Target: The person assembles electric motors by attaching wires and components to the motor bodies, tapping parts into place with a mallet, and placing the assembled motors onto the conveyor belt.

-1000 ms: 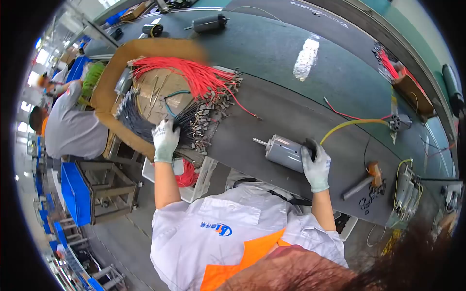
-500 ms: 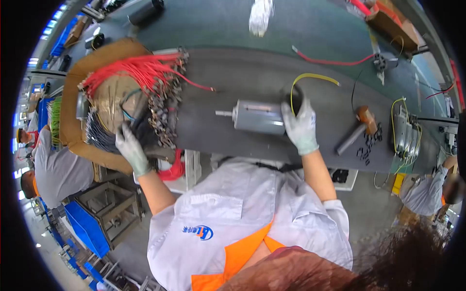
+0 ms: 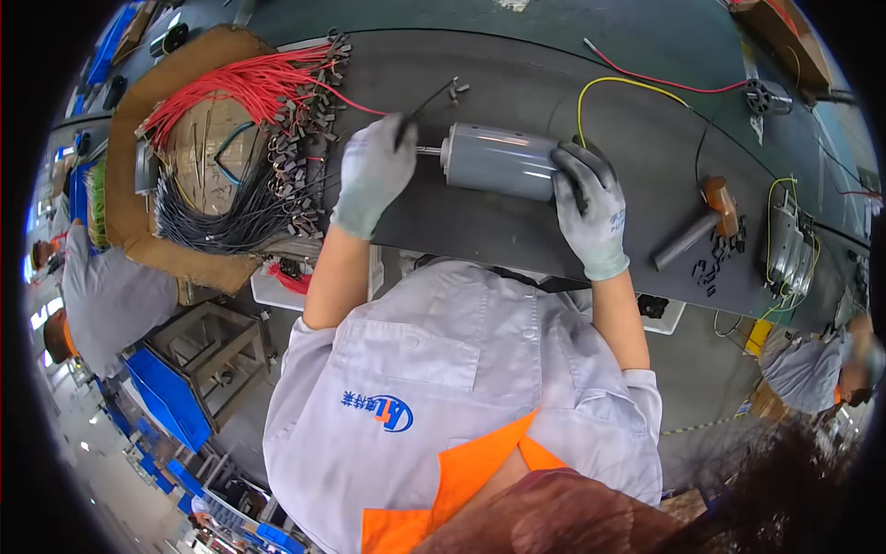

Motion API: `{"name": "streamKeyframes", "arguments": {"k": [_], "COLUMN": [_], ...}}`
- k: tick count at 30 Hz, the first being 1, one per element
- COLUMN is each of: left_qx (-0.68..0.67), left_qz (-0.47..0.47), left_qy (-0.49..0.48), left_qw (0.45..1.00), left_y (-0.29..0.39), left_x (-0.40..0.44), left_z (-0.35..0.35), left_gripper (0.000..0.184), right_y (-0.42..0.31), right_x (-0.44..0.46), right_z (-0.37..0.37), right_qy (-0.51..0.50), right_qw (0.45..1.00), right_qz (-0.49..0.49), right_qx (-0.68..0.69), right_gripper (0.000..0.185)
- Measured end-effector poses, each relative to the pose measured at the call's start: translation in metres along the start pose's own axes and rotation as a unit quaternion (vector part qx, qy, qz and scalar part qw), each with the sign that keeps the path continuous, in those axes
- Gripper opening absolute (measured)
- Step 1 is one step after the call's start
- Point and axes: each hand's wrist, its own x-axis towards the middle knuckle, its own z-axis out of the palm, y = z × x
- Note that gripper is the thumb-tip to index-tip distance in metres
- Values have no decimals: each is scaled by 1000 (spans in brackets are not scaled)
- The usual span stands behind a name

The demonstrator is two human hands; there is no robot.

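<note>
We see whitish gloves with dark fingertips on left hand (image 3: 377,174) and right hand (image 3: 591,208). Glossy grey cylinder (image 3: 503,162) between our hands. Left of our left hand: red wires (image 3: 245,85), black wires (image 3: 208,231), brown cardboard box (image 3: 180,261). Beyond our right: yellow wire (image 3: 628,80).

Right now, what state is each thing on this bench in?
Gray motor: on its side, shaft pointing left
Left hand: closed on black wire
Right hand: gripping the motor's end
Cardboard box: open
Red wires: bunched
Yellow wire: curved
Hammer-like tool: lying flat
</note>
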Motion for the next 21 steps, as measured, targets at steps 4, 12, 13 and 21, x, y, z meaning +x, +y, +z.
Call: {"name": "streamKeyframes", "arguments": {"k": [4,12,13,21], "left_qx": [-153,-124,-101,-217], "left_qz": [-219,94,193,309], "left_qy": [136,84,60,-74], "left_qw": [954,984,974,923], "left_y": [-9,60,78,110], "left_x": [7,4,3,24], "left_z": [-35,-23,-14,26], "left_gripper": [13,14,16,19], "right_y": [0,-23,-27,5], "right_x": [1,18,20,-1], "right_z": [2,-14,-24,-59], "right_qy": [20,191,101,-119], "right_qw": [999,973,985,983], "right_qz": [26,-71,-91,45], "right_qx": [36,-111,-110,-134], "right_gripper": [25,32,34,38]}}
